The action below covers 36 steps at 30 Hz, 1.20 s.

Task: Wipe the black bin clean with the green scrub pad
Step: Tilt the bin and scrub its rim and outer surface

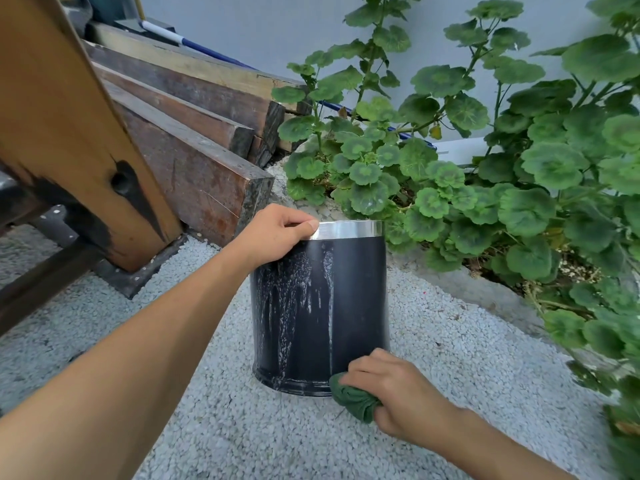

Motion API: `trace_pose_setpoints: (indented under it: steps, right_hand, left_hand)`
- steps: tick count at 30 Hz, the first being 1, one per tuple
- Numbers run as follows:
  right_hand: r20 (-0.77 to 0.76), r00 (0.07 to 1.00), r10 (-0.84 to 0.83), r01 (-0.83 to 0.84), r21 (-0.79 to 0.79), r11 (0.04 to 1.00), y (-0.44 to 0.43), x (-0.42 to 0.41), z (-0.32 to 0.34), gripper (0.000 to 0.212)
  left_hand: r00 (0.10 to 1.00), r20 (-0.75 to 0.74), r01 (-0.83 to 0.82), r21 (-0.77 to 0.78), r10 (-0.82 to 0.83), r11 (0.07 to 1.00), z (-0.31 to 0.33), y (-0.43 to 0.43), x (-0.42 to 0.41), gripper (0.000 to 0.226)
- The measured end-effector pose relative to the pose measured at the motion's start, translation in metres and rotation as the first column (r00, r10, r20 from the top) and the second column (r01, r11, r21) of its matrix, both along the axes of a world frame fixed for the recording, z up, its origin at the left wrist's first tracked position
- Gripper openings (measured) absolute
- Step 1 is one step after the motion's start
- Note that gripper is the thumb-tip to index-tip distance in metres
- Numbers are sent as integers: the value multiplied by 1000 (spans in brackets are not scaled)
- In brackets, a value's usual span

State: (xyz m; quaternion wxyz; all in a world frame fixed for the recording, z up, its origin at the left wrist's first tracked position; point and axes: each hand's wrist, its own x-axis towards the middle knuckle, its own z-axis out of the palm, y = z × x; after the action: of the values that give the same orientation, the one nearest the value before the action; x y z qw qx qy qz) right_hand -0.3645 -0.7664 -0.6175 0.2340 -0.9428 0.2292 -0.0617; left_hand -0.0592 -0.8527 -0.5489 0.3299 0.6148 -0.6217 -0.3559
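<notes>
The black bin stands upright on pale gravel ground, with a shiny silver band around its rim and white streaks running down its left and middle side. My left hand grips the rim at the bin's upper left, thumb on the silver band. My right hand holds the crumpled green scrub pad pressed against the bin's base at the lower right. The inside of the bin is hidden.
Dark wooden beams lie stacked at the left behind a slanted orange-brown plank. Leafy green plants crowd the right and back, close to the bin. A grey wall stands behind. A blue-and-white pole lies along the wall.
</notes>
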Motion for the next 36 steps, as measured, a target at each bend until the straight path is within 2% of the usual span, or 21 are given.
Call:
trace_pose_setpoints:
  steps: [3,5,7,9,12,13,15,22,28,32,36]
  right_hand:
    - [-41,982,-184,188,169,968,-8,7,10,26]
    - [0,893,-450,429,304,851,-18,17,22,16]
    - [148,719,-679,578,414,703,-33,31,40,15]
    - [311,501,-808,614,530,585,-51,50,60,17]
    - [347,221,-912,579,705,408,-76,81,81,27]
    - [326,169,-930,559,746,363,-82,90,83,28]
    - [279,126,-952,559,773,300,-87,104,79,28]
    - [195,-39,-980,716,689,108,-53,106,35,28]
    - [26,-158,-987,700,708,-93,25,78,-14,25]
    - [-87,-320,-943,661,693,-288,76,66,-46,32]
    - [-127,-395,-910,592,722,-357,78,67,-48,34]
  left_hand:
    - [1000,5,2,-3,-1,1000,-1,0,0,45]
    - [1000,4,-11,1,11,1000,-1,0,0,44]
    - [1000,-3,-12,-2,12,1000,-1,1,-1,41]
    - [1000,5,-9,-3,9,1000,0,2,-1,40]
    - [1000,20,0,-5,0,1000,2,4,-1,41]
    - [1000,22,5,-3,-5,1000,3,3,-1,42]
    - [1000,19,15,12,-16,1000,3,3,-1,43]
    - [1000,-1,-18,25,18,1000,-1,-5,4,38]
    - [1000,-19,11,32,-11,999,-9,-16,11,41]
    - [998,-52,-20,58,23,998,-14,-22,15,44]
    - [997,-70,-27,59,31,998,-16,-21,16,41]
